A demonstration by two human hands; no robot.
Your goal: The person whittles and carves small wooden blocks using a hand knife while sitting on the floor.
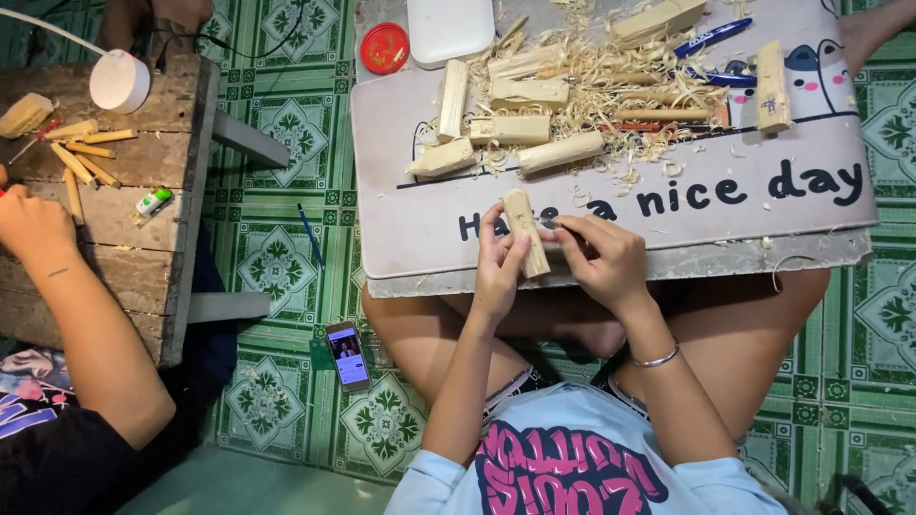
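My left hand (499, 262) grips a short pale wooden block (526, 232), held upright over the near edge of a grey mat (687, 229). My right hand (601, 257) is closed next to the block, pinching a thin dark tool whose tip touches the wood; most of the tool is hidden by my fingers. Further back on the mat lie several more carved wooden blocks (520, 129) amid a heap of wood shavings (611, 81).
A red lid (385, 48), a white box (449, 27) and blue pens (711, 38) sit at the mat's far side. A phone (347, 356) lies on the green tiled floor. At left, another person's arm (81, 324) rests on a wooden bench (124, 200) with sticks and a white lamp (120, 81).
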